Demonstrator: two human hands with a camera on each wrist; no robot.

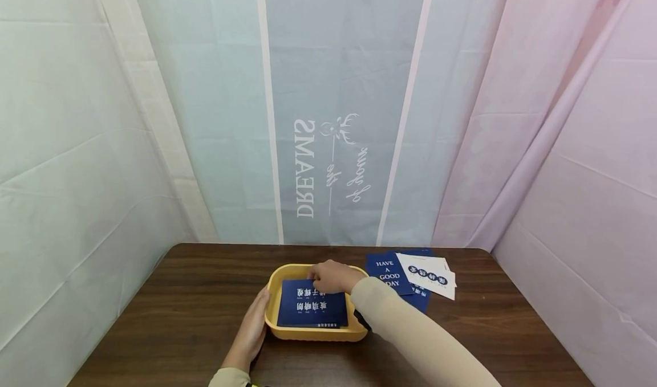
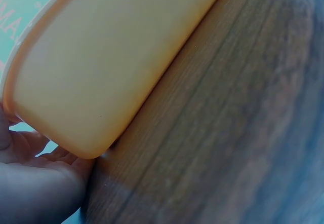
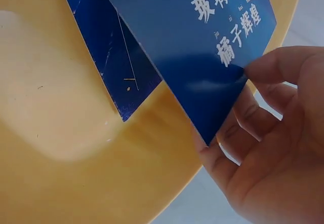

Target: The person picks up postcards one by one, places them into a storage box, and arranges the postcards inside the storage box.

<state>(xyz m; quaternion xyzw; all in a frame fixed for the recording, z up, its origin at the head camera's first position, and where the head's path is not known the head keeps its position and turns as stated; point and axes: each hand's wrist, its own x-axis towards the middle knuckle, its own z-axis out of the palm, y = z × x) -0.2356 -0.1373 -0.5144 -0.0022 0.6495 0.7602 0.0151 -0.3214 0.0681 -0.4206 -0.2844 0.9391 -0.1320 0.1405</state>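
A yellow plastic basket [image 1: 315,334] stands on the table with dark blue cards in it. The top blue card [image 1: 310,304] carries white Chinese characters. My right hand [image 1: 335,277] reaches over the basket and pinches this card by its edge, thumb on the printed face and fingers behind. In the right wrist view, the card's near corner is tilted up over another blue card [image 3: 109,51] inside the basket. My left hand [image 1: 252,325] lies along the basket's left outer wall, its fingers touching the end. The left wrist view shows that hand [image 2: 43,176] by the basket's lower corner.
On the wooden table [image 1: 200,296], right of the basket, lies a loose pile of blue cards [image 1: 387,273], one reading "HAVE A GOOD DAY". A white card [image 1: 428,273] lies across them. Pale curtains [image 1: 339,62] hang behind the table and along both sides.
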